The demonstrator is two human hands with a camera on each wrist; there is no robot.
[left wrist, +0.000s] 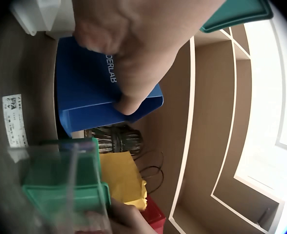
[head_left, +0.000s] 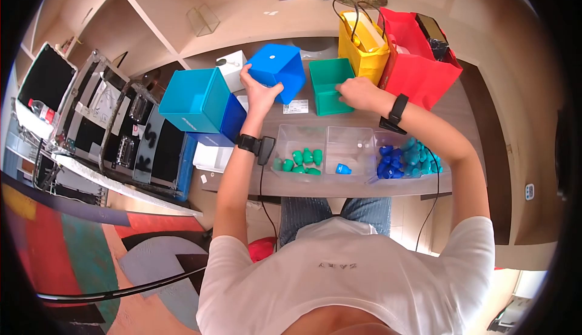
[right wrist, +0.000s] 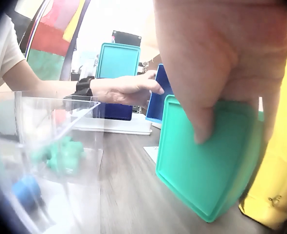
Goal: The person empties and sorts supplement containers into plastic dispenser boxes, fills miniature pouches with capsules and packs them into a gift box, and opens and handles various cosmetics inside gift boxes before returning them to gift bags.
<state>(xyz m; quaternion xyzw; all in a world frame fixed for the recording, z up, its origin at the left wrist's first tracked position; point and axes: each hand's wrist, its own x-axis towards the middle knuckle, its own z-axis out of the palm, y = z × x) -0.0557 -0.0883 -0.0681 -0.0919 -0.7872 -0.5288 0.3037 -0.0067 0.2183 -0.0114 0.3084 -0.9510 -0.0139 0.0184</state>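
My left hand [head_left: 260, 96] grips a blue box [head_left: 276, 65], which is tilted above the table. In the left wrist view, a finger of the left hand [left wrist: 138, 58] reaches over the rim of the blue box [left wrist: 85, 83]. My right hand [head_left: 361, 94] holds the near right side of a green box [head_left: 330, 71], to the right of the blue one. The right wrist view has the right hand [right wrist: 221, 53] over the green box [right wrist: 197, 156], thumb against its face; some fingers are hidden.
Clear bins [head_left: 350, 177] near me hold green, blue and teal pieces. A teal box [head_left: 197, 102] sits on a dark blue box [head_left: 233, 120] at left, near a white box [head_left: 231, 71]. Yellow [head_left: 370, 62] and red bags [head_left: 421, 71] stand right; a label [head_left: 296, 106] lies between.
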